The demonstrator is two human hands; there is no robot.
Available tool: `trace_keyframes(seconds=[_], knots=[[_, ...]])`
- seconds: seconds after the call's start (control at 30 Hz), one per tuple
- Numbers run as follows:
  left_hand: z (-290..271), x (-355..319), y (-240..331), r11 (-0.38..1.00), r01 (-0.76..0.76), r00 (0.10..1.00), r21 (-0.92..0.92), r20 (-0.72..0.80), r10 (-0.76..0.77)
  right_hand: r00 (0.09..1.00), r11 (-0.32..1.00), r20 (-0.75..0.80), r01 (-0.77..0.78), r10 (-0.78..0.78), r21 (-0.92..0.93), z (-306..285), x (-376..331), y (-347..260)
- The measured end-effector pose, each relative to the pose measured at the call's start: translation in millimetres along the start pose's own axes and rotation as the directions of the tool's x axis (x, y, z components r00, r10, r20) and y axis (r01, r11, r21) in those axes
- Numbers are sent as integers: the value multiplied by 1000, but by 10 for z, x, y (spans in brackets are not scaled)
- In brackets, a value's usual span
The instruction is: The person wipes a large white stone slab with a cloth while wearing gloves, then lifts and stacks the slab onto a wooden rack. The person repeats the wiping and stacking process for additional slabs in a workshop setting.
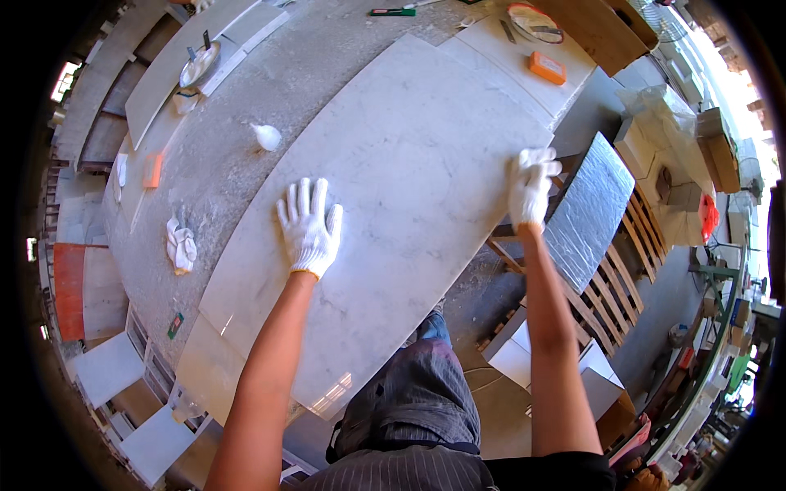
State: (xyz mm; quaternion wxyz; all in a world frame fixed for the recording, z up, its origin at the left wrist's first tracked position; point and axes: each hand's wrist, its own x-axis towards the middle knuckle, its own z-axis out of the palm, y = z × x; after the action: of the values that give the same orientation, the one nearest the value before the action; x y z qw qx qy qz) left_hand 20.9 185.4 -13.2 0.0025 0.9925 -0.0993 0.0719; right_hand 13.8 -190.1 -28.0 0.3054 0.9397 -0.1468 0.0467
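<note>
A large polished white-grey marble slab lies flat in front of me. My left hand, in a white knitted glove, rests on it palm down with the fingers spread; it holds nothing. At the slab's right edge is my right hand, gloved alike. Its fingers are loosely bent, partly apart and pointing to the right past the edge, with no object seen in them. Whether its palm touches the slab is hidden.
On the dusty worktop left of the slab lie a white bulb-shaped thing, a crumpled glove and an orange block. Another orange block lies at the far right. A dark foil-like sheet rests on wooden pallets.
</note>
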Motion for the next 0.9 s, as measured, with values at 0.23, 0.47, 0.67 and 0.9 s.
trace_keyframes(seconds=[0.23,0.47,0.67,0.9], knots=[[-59,-58,-78,999,37,996,13,79,-38,982,669,133,187,-132,-719,-477,-329,-328],[-77,83,11,1000,-5,996,-4,94,6,951,682,205,-309,231,663,525,960,309],[-44,-55,-92,999,37,997,8,65,-37,900,759,-71,319,-431,-568,-376,-65,-47],[-37,52,-15,1000,-25,996,-3,87,25,999,998,-52,3,1,69,1017,947,270]])
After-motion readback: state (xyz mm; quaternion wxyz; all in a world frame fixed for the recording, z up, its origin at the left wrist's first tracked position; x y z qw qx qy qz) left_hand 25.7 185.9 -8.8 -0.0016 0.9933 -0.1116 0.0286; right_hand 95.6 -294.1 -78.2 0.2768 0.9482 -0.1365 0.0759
